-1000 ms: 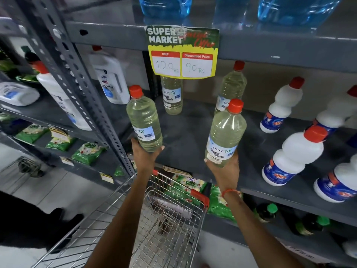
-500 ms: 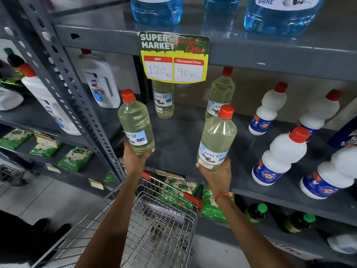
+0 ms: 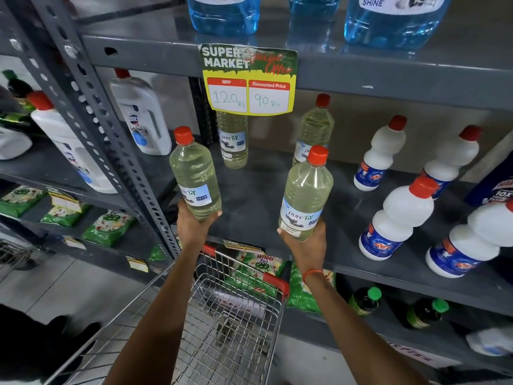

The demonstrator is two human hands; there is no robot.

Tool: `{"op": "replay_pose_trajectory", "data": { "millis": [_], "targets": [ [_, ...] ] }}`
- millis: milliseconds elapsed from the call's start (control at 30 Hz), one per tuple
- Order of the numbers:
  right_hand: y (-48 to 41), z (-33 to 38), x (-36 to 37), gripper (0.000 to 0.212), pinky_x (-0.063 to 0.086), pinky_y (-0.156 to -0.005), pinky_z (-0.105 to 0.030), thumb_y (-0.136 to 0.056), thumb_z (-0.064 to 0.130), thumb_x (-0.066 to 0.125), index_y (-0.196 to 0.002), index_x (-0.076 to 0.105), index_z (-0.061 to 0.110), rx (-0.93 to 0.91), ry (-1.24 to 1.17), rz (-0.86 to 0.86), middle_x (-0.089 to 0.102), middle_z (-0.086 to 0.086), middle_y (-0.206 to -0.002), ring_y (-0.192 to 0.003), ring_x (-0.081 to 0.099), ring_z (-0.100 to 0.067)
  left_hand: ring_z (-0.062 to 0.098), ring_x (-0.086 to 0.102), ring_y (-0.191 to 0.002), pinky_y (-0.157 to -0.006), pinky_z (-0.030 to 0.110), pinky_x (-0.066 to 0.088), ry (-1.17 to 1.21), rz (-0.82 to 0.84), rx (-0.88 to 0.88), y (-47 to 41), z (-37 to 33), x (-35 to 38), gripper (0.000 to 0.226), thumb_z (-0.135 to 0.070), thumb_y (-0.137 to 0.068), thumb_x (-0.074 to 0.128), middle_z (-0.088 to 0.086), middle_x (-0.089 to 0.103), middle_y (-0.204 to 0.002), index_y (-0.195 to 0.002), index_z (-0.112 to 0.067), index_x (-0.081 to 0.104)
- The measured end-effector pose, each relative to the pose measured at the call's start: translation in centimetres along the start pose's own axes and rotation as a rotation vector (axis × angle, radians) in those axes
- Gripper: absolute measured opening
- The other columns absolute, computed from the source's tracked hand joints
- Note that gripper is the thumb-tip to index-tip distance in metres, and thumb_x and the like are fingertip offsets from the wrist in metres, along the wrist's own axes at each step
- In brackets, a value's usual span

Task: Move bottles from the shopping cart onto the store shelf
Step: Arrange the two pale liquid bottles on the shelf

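I hold two clear bottles of pale yellow liquid with red caps, one in each hand. My left hand [image 3: 194, 226] grips the base of the left bottle [image 3: 194, 173], upright over the front edge of the grey shelf [image 3: 258, 195]. My right hand [image 3: 304, 243] grips the base of the right bottle [image 3: 305, 193], tilted slightly, also over the shelf's front. Two matching bottles stand at the back of the shelf, one [image 3: 232, 140] under the price sign and one [image 3: 315, 129] to its right. The wire shopping cart [image 3: 222, 323] sits below my arms.
White bleach bottles [image 3: 397, 218] with red caps crowd the shelf's right side. A price sign [image 3: 249, 81] hangs from the upper shelf, which carries blue jugs [image 3: 222, 12]. A perforated steel upright [image 3: 111, 140] stands left of my left hand. White jugs [image 3: 141, 118] stand beyond it.
Both hands have carried their bottles slightly forward toward the shelf. The view has shifted up and closer to the shelf.
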State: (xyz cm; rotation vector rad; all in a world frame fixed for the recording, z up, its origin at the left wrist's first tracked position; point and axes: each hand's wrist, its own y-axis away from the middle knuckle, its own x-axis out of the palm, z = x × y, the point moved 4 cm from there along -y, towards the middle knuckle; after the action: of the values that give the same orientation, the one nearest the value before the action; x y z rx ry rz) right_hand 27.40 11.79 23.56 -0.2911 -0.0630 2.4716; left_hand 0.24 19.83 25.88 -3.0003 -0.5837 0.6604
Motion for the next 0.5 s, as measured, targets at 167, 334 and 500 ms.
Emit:
{"op": "replay_pose_trajectory", "data": {
  "millis": [167,334,500],
  "targets": [
    [-0.04,0.05,0.0,0.081,0.053,-0.084,-0.031,-0.048,0.025,0.091,-0.116,0.047,0.017,-0.003,0.006,-0.013,0.064,-0.006,-0.111,-0.102,0.064,-0.02,0.036,0.054,-0.118,-0.097,0.051,0.047,-0.014,-0.007,0.008,-0.04,-0.11,-0.15,0.093,-0.028,-0.059,0.087,0.016,0.057,-0.129,-0.132,-0.007,0.034],
    [0.02,-0.2,-0.05,0.081,0.055,-0.086,-0.034,-0.047,0.027,0.091,-0.115,0.048,0.014,-0.004,0.033,-0.024,0.064,-0.005,-0.108,-0.101,0.064,-0.02,0.034,0.055,-0.117,-0.096,0.048,0.048,-0.001,-0.003,0.019,-0.01,0.09,-0.1,0.092,-0.028,-0.059,0.088,0.015,0.058,-0.128,-0.131,-0.007,0.035],
    [0.01,-0.55,0.09,0.081,0.056,-0.089,-0.038,-0.048,0.024,0.091,-0.116,0.048,0.013,0.011,0.0,-0.02,0.067,-0.008,-0.111,-0.102,0.066,-0.022,0.031,0.058,-0.115,-0.089,0.031,0.042,0.048,-0.012,-0.003,-0.04,0.16,0.01,0.086,-0.025,-0.057,0.089,0.013,0.061,-0.125,-0.126,-0.009,0.04]
  ]
}}
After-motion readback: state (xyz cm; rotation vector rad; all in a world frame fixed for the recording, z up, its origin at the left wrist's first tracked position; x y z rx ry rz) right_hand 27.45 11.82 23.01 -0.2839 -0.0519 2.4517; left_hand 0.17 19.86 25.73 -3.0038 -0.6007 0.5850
